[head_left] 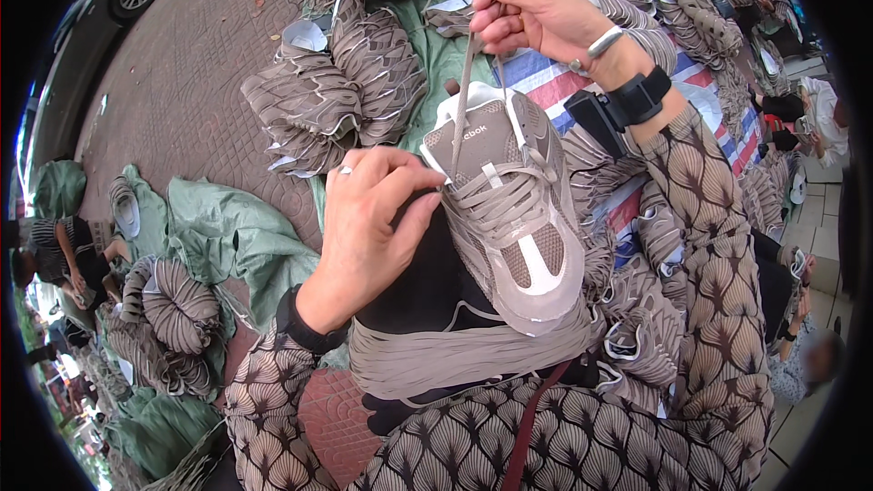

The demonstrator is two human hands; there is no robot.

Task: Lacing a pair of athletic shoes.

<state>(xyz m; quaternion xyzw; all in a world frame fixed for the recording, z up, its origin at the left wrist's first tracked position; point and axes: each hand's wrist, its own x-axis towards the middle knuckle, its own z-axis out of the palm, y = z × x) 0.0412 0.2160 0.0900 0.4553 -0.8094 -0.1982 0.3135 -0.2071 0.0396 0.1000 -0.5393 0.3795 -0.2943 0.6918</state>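
Observation:
A grey-brown and white sneaker (523,259) rests on my lap, toe toward me, its lace (502,193) partly threaded across the tongue. My right hand (523,18), raised beyond the heel, is closed on a flat grey-brown shoelace (466,95) that runs up from the shoe. With thumb and forefinger pinched, my left hand (373,209) grips the left edge of the sneaker by the upper eyelets; whether a lace tip is also between those fingers is hidden. Below the toe, a thick bundle of loose grey-brown laces (455,359) lies across my lap.
Stacked shoe uppers (300,109) lie on the pavement ahead, with more piles (646,309) on my right over a striped sheet (546,73). Green sacking (236,223) spreads at left. Other people (68,255) sit at both sides; a parked car (109,0) stands far left.

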